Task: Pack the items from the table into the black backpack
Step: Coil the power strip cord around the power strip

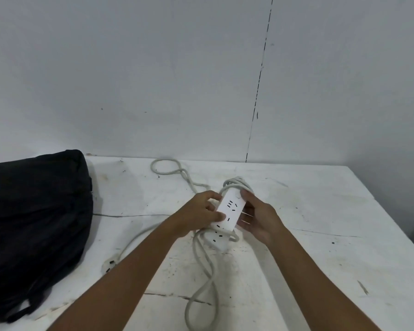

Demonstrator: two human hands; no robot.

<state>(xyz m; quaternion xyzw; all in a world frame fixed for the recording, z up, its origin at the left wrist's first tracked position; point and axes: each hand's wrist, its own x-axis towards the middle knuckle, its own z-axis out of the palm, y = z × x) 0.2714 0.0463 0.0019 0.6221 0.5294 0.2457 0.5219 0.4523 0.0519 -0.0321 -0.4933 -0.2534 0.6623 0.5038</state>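
A white power strip [230,209] is held just above the middle of the white table [320,211]. My left hand [198,213] grips its left side, with the thumb laid across the face. My right hand [258,216] holds its right side, fingers curled round the edge. Part of its grey-white cord [202,268] is wound around the strip's far end; the remainder trails in loose loops over the table toward me and toward the wall. The cord's plug [109,263] lies on the table at the left. The black backpack [34,218] lies flat at the table's left side.
A grey wall [177,80] stands right behind the table. The table's right edge [392,225] runs diagonally at the right. A backpack strap [22,311] hangs toward the near left corner.
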